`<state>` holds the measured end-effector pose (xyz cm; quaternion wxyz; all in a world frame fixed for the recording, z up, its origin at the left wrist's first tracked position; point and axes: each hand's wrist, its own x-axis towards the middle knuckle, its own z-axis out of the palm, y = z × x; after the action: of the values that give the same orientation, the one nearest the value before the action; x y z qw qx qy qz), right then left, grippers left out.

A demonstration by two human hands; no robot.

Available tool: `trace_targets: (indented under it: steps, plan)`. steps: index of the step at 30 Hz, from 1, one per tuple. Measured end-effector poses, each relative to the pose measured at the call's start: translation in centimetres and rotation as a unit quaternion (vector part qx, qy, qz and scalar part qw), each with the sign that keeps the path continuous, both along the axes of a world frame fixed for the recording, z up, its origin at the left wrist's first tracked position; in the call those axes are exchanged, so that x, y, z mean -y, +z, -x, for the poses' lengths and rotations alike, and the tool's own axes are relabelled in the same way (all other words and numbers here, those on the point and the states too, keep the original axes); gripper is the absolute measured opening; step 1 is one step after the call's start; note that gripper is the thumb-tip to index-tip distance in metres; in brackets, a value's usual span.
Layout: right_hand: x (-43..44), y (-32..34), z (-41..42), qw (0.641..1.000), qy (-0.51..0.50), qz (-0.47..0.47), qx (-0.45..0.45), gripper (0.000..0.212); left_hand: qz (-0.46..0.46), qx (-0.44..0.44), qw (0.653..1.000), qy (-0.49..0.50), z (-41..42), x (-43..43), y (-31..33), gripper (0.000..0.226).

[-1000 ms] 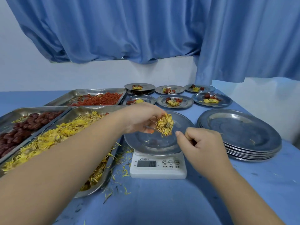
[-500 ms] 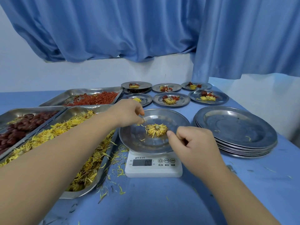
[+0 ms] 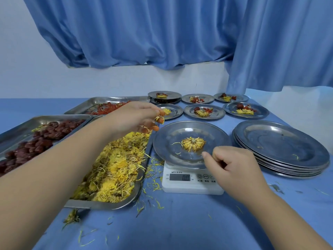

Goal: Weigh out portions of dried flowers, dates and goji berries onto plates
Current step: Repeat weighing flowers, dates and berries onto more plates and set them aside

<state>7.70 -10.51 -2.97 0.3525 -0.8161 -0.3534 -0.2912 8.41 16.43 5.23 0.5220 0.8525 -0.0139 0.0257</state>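
While the left hand [image 3: 133, 118] hovers over the far end of the rectangular steel tray of dried yellow flowers [image 3: 100, 205], its fingers are bent with yellow petal scraps at the tips. I cannot tell whether these are pinched or merely clinging. The right hand [image 3: 232, 168] is curled in a loose fist holding nothing visible, thumb over the near edge of the round steel plate [image 3: 167, 141]. One dried yellow flower head [image 3: 193, 143] lies at that plate's centre, atop the white digital scale [image 3: 192, 185]. Dark red dates [image 3: 45, 136] and orange-red goji berries [image 3: 108, 109] fill trays further left, and a stack of empty steel plates [image 3: 281, 147] sits to the right.
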Motion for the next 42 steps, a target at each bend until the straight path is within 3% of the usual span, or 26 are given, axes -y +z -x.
trace_targets:
  steps: [7, 13, 17, 23, 27, 32, 35, 42]
  plan:
    - [-5.8, 1.9, 1.6, 0.997, 0.035, 0.011, 0.064, 0.045, -0.039, 0.002, 0.994, 0.098, 4.0, -9.8, 0.6, 0.012]
    - [-11.0, 1.3, 2.7, 0.990, 0.048, 0.069, 0.109, 0.042, -0.081, 0.026, 0.965, 0.247, 7.6, -18.2, 0.9, 0.013]
    - [-11.0, -0.3, 3.0, 0.985, 0.050, 0.098, 0.131, 0.043, -0.100, 0.026, 0.950, 0.295, 8.6, -23.0, 0.1, 0.012]
    - [-10.1, -0.7, 2.8, 0.991, 0.045, 0.076, 0.097, 0.044, -0.268, -0.062, 0.909, 0.315, 6.8, -27.7, -4.1, 0.024]
    - [-10.6, -0.8, 2.9, 0.991, 0.049, 0.089, 0.088, 0.043, -0.425, -0.120, 0.850, 0.286, 5.8, -28.6, -6.4, 0.038]
    - [-10.8, -0.9, 3.0, 0.991, 0.056, 0.092, 0.077, 0.043, -0.516, -0.190, 0.801, 0.239, 5.5, -29.0, -7.5, 0.041]
    - [-10.7, -0.8, 3.0, 0.992, 0.058, 0.089, 0.068, 0.043, -0.522, -0.164, 0.798, 0.251, 5.8, -29.3, -7.3, 0.036]
    - [-10.5, -0.6, 3.1, 0.993, 0.074, 0.077, 0.056, 0.044, -0.436, -0.096, 0.841, 0.306, 7.0, -28.6, -5.9, 0.032]
